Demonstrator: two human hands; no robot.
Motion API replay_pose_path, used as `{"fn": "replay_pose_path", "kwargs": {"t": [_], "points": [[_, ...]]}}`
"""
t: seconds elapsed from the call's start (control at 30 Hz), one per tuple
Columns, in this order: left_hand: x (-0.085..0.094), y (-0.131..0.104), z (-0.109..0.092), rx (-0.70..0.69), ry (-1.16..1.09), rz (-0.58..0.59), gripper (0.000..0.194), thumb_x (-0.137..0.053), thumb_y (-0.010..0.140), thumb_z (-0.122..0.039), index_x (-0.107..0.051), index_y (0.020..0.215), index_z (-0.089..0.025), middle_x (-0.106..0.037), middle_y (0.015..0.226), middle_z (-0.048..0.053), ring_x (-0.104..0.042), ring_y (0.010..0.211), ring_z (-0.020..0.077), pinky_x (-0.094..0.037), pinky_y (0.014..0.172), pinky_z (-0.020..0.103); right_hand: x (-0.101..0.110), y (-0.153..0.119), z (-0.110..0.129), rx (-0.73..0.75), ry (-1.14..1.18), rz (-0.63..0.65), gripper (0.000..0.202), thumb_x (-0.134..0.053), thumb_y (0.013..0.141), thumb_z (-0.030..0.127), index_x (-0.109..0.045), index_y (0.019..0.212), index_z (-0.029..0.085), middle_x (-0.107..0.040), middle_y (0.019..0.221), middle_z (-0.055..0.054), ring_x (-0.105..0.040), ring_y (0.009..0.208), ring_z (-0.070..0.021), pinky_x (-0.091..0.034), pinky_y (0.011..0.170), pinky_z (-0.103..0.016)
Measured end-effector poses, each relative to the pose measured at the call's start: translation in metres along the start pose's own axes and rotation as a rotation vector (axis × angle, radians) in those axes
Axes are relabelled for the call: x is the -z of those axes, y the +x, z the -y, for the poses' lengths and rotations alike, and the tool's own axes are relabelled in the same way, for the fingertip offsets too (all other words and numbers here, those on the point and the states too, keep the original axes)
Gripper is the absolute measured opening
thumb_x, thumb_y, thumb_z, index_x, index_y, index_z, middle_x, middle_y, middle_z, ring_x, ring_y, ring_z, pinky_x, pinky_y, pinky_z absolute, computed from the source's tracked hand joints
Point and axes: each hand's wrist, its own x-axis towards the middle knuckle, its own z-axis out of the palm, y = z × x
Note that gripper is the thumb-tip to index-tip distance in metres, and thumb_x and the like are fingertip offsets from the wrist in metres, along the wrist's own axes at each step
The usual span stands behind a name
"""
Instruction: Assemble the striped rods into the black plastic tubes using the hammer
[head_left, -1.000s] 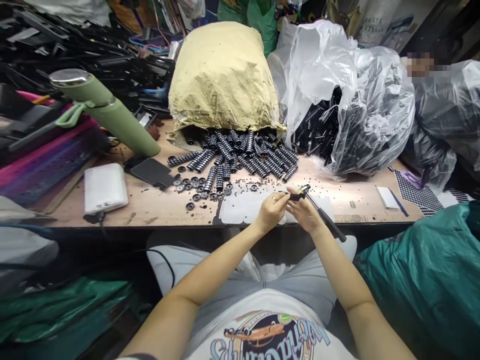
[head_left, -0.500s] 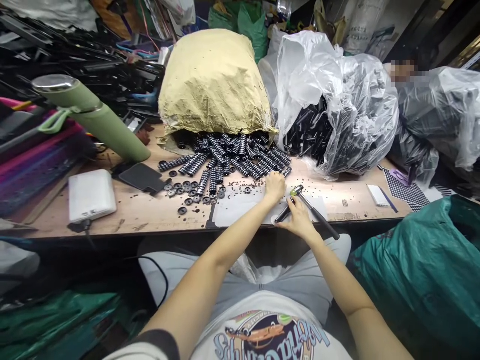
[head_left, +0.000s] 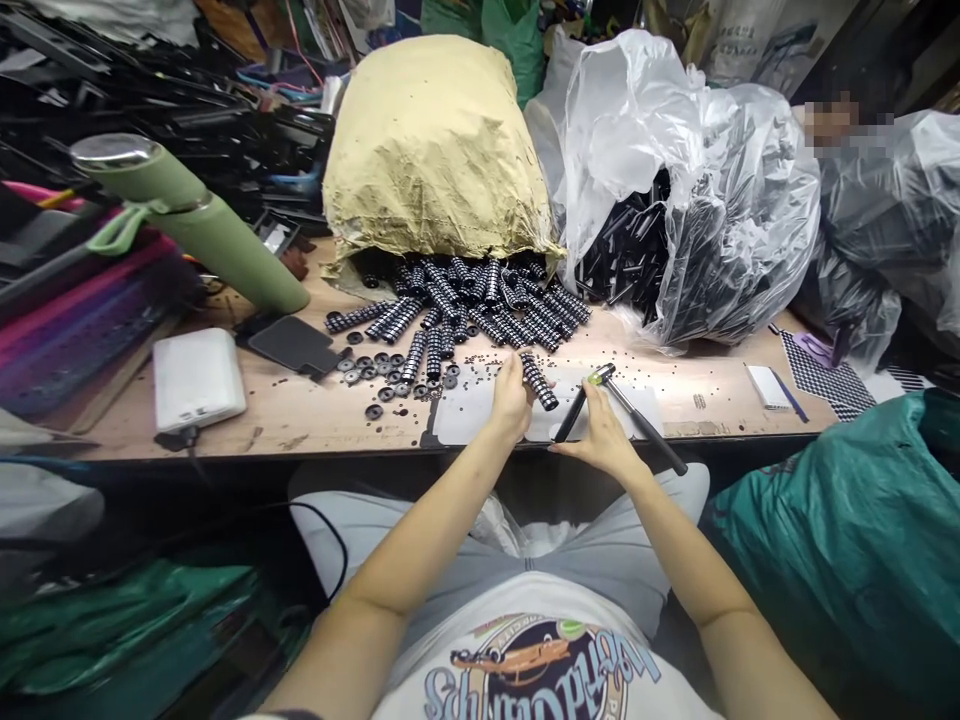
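Upright in the head view, my left hand (head_left: 512,402) is closed around a short black cylinder with pale ribbed bands (head_left: 538,382), which tilts down to the right. My right hand (head_left: 609,432) has its thumb and fingers around a slim black rod (head_left: 571,413). Just beyond its fingertips lies a hammer (head_left: 643,420), its head on the mat and its dark handle pointing toward the table's front edge. A whitish mat (head_left: 461,415) lies beneath both hands. Behind them is a pile of similar banded cylinders (head_left: 442,310).
Round black discs (head_left: 384,378) and tiny scattered bits lie left of the mat. A yellow sack (head_left: 435,150) and a clear plastic bag (head_left: 739,220) of black parts stand behind. A green bottle (head_left: 232,250), a white box (head_left: 199,385) and a notepad (head_left: 766,388) are on the table.
My left hand has drawn back from the pile's edge, toward me and left, and now holds a banded cylinder. My right hand keeps its grip on the rod near the hammer.
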Motion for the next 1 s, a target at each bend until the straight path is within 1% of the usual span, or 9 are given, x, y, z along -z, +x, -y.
{"fn": "replay_pose_path", "kwargs": {"t": [0.13, 0.2, 0.3, 0.37, 0.47, 0.6, 0.67, 0.8, 1.0], "points": [[-0.003, -0.008, -0.010, 0.395, -0.121, 0.005, 0.024, -0.039, 0.097, -0.029, -0.052, 0.085, -0.014, -0.054, 0.065, 0.001, -0.052, 0.047, 0.0088, -0.048, 0.049, 0.023, 0.003, 0.001, -0.001, 0.043, 0.045, -0.029, 0.119, -0.083, 0.058, 0.044, -0.010, 0.149, 0.017, -0.025, 0.149, -0.020, -0.021, 0.142, -0.0317, -0.024, 0.116, -0.049], [0.000, -0.012, -0.013, 0.464, -0.116, 0.056, 0.025, -0.037, 0.097, -0.027, -0.054, 0.087, -0.012, -0.053, 0.062, 0.000, -0.048, 0.042, 0.0070, -0.040, 0.040, 0.017, 0.003, 0.000, -0.002, 0.070, 0.069, -0.041, 0.119, -0.083, 0.058, 0.044, -0.011, 0.148, 0.019, -0.026, 0.148, -0.019, -0.023, 0.141, -0.0324, -0.025, 0.116, -0.051], [0.005, -0.019, -0.014, 0.359, -0.040, 0.167, 0.021, -0.048, 0.093, -0.031, -0.056, 0.101, -0.014, -0.049, 0.057, -0.004, -0.039, 0.034, 0.0048, -0.026, 0.032, 0.014, 0.006, -0.001, 0.000, 0.164, 0.140, -0.039, 0.116, -0.084, 0.056, 0.045, -0.015, 0.147, 0.022, -0.029, 0.145, -0.017, -0.027, 0.139, -0.0314, -0.031, 0.113, -0.051], [0.006, -0.025, -0.015, 0.272, 0.041, 0.209, 0.028, -0.054, 0.088, -0.034, -0.056, 0.110, -0.017, -0.049, 0.054, -0.005, -0.037, 0.032, 0.0053, -0.023, 0.030, 0.014, 0.011, -0.001, 0.006, 0.269, 0.197, -0.045, 0.115, -0.084, 0.056, 0.048, -0.018, 0.146, 0.022, -0.031, 0.143, -0.016, -0.028, 0.138, -0.0304, -0.034, 0.112, -0.050], [0.003, -0.031, -0.015, 0.243, 0.101, 0.188, 0.034, -0.055, 0.082, -0.034, -0.060, 0.109, -0.014, -0.053, 0.054, -0.004, -0.044, 0.034, 0.0072, -0.031, 0.032, 0.016, 0.019, 0.003, 0.017, 0.414, 0.241, -0.072, 0.114, -0.083, 0.057, 0.050, -0.017, 0.146, 0.022, -0.031, 0.144, -0.016, -0.029, 0.138, -0.0299, -0.034, 0.112, -0.049], [-0.004, -0.038, -0.014, 0.221, 0.127, 0.140, 0.025, -0.057, 0.074, -0.033, -0.062, 0.084, -0.010, -0.057, 0.056, 0.000, -0.057, 0.043, 0.0138, -0.048, 0.042, 0.025, 0.022, 0.011, 0.028, 0.538, 0.242, -0.070, 0.111, -0.082, 0.060, 0.045, -0.015, 0.146, 0.022, -0.032, 0.146, -0.014, -0.029, 0.139, -0.0288, -0.028, 0.116, -0.047], [-0.006, -0.041, -0.014, 0.195, 0.160, 0.145, 0.025, -0.059, 0.073, -0.034, -0.060, 0.081, -0.010, -0.057, 0.056, 0.000, -0.060, 0.044, 0.0166, -0.050, 0.043, 0.027, 0.021, 0.013, 0.030, 0.545, 0.235, -0.060, 0.109, -0.082, 0.061, 0.039, -0.015, 0.146, 0.022, -0.032, 0.146, -0.014, -0.030, 0.138, -0.0280, -0.028, 0.116, -0.046], [-0.009, -0.044, -0.016, 0.157, 0.223, 0.142, 0.028, -0.063, 0.071, -0.035, -0.060, 0.085, -0.011, -0.057, 0.056, 0.000, -0.059, 0.042, 0.0162, -0.048, 0.039, 0.025, 0.018, 0.014, 0.030, 0.494, 0.225, -0.029, 0.109, -0.083, 0.059, 0.035, -0.016, 0.144, 0.020, -0.032, 0.145, -0.015, -0.031, 0.138, -0.0280, -0.030, 0.115, -0.045], [-0.006, -0.037, -0.018, 0.246, 0.325, 0.170, 0.026, -0.060, 0.078, -0.037, -0.060, 0.082, -0.012, -0.054, 0.051, 0.001, -0.057, 0.042, 0.0162, -0.047, 0.041, 0.025, 0.011, 0.015, 0.030, 0.378, 0.223, -0.056, 0.104, -0.081, 0.053, 0.025, -0.023, 0.140, 0.018, -0.041, 0.136, -0.014, -0.042, 0.129, -0.0281, -0.037, 0.110, -0.045]]}}
